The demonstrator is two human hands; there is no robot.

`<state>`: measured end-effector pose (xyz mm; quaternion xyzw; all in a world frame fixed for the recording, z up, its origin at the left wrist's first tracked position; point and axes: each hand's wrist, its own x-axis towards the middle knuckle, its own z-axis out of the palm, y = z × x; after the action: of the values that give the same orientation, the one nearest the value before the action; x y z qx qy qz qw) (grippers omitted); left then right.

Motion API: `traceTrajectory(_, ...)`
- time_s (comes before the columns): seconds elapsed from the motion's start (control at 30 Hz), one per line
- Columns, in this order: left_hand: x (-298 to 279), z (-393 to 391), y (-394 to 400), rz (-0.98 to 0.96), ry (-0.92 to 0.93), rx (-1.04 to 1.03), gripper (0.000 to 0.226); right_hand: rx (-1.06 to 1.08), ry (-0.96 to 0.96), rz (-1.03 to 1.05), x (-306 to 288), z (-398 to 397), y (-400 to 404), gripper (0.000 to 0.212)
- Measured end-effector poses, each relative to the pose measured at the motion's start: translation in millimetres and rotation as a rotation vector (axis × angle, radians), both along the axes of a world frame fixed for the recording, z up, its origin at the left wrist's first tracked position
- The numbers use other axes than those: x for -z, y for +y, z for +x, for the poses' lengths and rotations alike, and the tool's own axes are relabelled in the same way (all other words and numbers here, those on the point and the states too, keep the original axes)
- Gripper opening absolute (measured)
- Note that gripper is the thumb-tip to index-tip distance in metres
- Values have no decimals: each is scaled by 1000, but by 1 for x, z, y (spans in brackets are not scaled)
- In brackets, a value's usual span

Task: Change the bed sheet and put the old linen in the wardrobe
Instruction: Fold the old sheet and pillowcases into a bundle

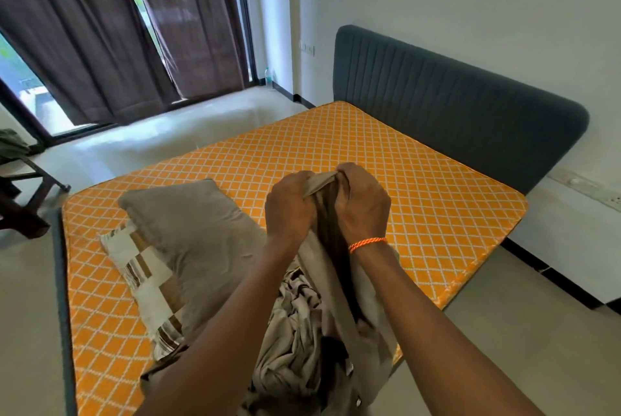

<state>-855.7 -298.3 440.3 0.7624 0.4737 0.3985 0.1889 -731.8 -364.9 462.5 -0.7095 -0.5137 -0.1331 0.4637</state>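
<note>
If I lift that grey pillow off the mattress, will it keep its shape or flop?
Probably flop somewhat: the grey pillow looks soft, with creases and a sagging surface. It likely feels light for its bulk. It overlaps the folded patterned cloth, so lifting may drag that across the mattress.

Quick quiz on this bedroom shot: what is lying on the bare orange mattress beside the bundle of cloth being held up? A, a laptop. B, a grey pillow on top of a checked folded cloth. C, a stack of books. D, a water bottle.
B: a grey pillow lies on a checked folded cloth on the orange mattress, left of the sheet that both hands grip.
</note>
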Motion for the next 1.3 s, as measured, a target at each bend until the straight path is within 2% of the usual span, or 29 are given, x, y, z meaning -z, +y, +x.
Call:
traceTrajectory(0.1, 9, -3, 4, -93, -61, -140, 42, 97, 12, 108, -22, 18, 3, 18)
traceTrajectory(0.2, 14, -19, 12, -216, -153, -359, 33, 232, 73, 171, -50, 52, 7, 19)
traceTrajectory(0.3, 27, -42, 23, -366, -162, -522, 25, 344, 118, 230, -79, 91, 9, 21)
traceTrajectory(0.4, 32, -63, 28, -465, -150, -604, 20, 461, 182, 206, -91, 122, 4, 21)
traceTrajectory(0.47, 28, -65, 32, -460, -160, -577, 22, 470, 191, 124, -81, 125, 3, 18)
traceTrajectory(0.53, 18, -57, 35, -411, -168, -433, 23, 431, 155, -3, -60, 112, 4, 16)
traceTrajectory(0.57, 11, -51, 34, -373, -161, -352, 21, 387, 138, -59, -48, 101, 4, 23)
traceTrajectory(0.63, -6, -36, 30, -318, -162, -225, 22, 165, 110, -108, -23, 72, 3, 38)
traceTrajectory(0.7, -24, -21, 23, -287, -168, -160, 26, -186, 74, -127, -4, 35, -2, 48)
traceTrajectory(0.77, -39, -6, 16, -224, -126, -101, 30, -372, 6, -223, 10, -2, -6, 58)
traceTrajectory(0.83, -48, 5, 10, -142, -56, -15, 27, -341, 36, -230, 18, -22, -5, 54)
traceTrajectory(0.9, -52, 6, 6, -67, 57, 23, 24, -194, 111, -145, 19, -18, 0, 34)
traceTrajectory(0.97, -45, 1, 6, 34, 212, -43, 25, -82, 123, -66, 9, -1, 1, 24)
traceTrajectory(1.03, -32, -7, 7, 62, 256, -131, 27, -59, 117, 26, -10, 17, 1, 26)
traceTrajectory(1.1, -20, -17, 9, 36, 224, -194, 28, -51, 133, 83, -31, 29, -1, 32)
traceTrajectory(1.17, -13, -22, 9, -1, 150, -241, 28, 24, 177, 151, -46, 46, 2, 29)
traceTrajectory(1.3, -5, -32, 21, -155, -205, -203, 31, 243, 339, 244, -59, 86, 7, 29)
